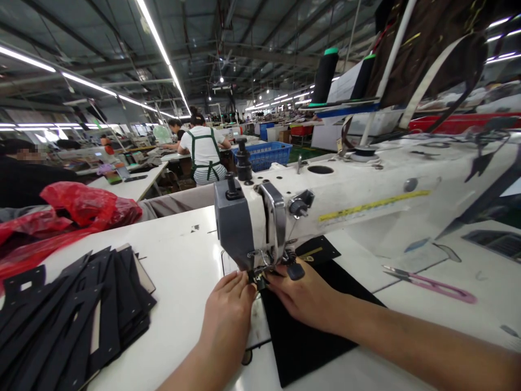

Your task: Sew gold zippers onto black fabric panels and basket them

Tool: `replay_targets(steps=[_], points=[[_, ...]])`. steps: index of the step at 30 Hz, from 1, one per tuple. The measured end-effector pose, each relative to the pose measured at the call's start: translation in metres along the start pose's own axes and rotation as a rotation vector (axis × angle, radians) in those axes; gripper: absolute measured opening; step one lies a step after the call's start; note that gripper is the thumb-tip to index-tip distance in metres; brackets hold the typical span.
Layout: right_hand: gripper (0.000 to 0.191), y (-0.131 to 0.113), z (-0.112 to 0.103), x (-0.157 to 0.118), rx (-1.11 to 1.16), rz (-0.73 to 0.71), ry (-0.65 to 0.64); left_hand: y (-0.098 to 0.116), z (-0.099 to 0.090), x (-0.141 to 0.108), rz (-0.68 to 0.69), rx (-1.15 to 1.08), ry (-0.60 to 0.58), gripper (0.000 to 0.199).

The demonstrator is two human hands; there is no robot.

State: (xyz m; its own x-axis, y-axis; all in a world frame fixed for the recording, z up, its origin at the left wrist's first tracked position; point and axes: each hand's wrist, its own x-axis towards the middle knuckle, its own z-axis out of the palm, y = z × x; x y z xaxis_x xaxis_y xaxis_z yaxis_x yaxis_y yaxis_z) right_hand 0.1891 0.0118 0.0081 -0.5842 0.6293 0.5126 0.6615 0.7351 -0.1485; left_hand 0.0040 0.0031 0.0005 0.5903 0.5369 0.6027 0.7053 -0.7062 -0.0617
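Note:
A flat black fabric panel [309, 347] lies on the white bed of a sewing machine [260, 217], its upper edge reaching under the presser foot [259, 278]. My left hand [230, 307] is closed, its bent fingers pressed together just left of the foot. What sits between those fingertips is hidden. Over the panel rests my right hand [309, 296], with thumb and fingers closed on the fabric close to the needle area. The machine head covers some of its fingertips. Behind this hand lies a smaller black piece with a gold-coloured zipper-like strip [313, 254].
Pink-handled thread snips [435, 285] lie to the right. Black cut pieces [77, 315] are piled at left, near a red plastic bag [77, 212]. Thread cones [324, 76] stand above the machine. Beyond are a blue basket [264, 157] and people at other tables.

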Motion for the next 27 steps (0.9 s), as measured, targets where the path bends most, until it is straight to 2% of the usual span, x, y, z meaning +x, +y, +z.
replay_targets(steps=[5,12,14,16,21,25,27], points=[[0.015,-0.002,0.001,-0.004,0.037,0.039,0.015,0.001,-0.002,-0.001,-0.011,-0.023,0.014,0.020],[0.018,-0.001,0.008,-0.003,0.073,0.081,0.011,0.001,0.006,-0.002,-0.043,-0.030,0.032,0.022],[0.020,-0.001,0.007,-0.003,0.040,0.110,-0.004,0.001,0.002,-0.002,-0.059,-0.045,0.019,0.023],[0.029,-0.002,0.005,-0.007,-0.039,0.173,-0.044,0.002,-0.006,-0.004,-0.091,-0.073,-0.003,0.023],[0.058,-0.016,-0.008,-0.048,-0.204,0.285,-0.129,0.020,-0.039,-0.015,-0.300,-0.152,-0.086,0.024],[0.053,-0.034,-0.031,-0.088,-0.195,0.296,-0.020,0.050,-0.050,-0.017,-0.391,-0.156,-0.178,0.028],[0.049,-0.031,-0.047,-0.103,-0.192,0.377,0.066,0.064,-0.051,-0.014,-0.414,-0.175,-0.236,0.034]])
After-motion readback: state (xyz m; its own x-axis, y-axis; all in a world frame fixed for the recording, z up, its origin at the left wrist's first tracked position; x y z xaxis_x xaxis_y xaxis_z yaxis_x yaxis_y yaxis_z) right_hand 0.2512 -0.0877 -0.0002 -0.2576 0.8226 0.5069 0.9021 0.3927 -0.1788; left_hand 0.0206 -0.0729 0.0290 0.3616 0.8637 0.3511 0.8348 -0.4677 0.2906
